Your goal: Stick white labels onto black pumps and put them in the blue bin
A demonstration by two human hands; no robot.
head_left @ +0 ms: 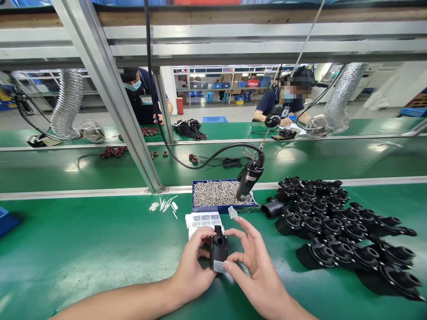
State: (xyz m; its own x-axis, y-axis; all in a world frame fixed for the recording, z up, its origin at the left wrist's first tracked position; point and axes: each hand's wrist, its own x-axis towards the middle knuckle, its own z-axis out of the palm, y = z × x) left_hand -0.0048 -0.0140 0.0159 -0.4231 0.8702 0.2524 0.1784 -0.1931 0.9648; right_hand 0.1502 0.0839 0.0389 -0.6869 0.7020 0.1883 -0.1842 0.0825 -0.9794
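A small black pump housing [219,250] stands just above the green bench, its round port facing up toward me. My left hand [195,262] is closed around its left side, fingers at the top and thumb low. A silvery sticker label [219,266] lies across the housing's lower face. On its right end presses the thumb of my right hand [255,262], whose other fingers curl near the housing's right side. Another small label [233,214] clings to my raised right index fingertip. Behind the housing lies a white label sheet [204,221], partly covered by my left hand.
A blue tray of screws [215,195] stands ahead, with a black electric screwdriver [250,178] hanging over it. Many black pump housings [336,226] crowd the right. White strips [168,204] lie left of the tray. Two people [142,95] sit across the bench behind a metal post [110,93].
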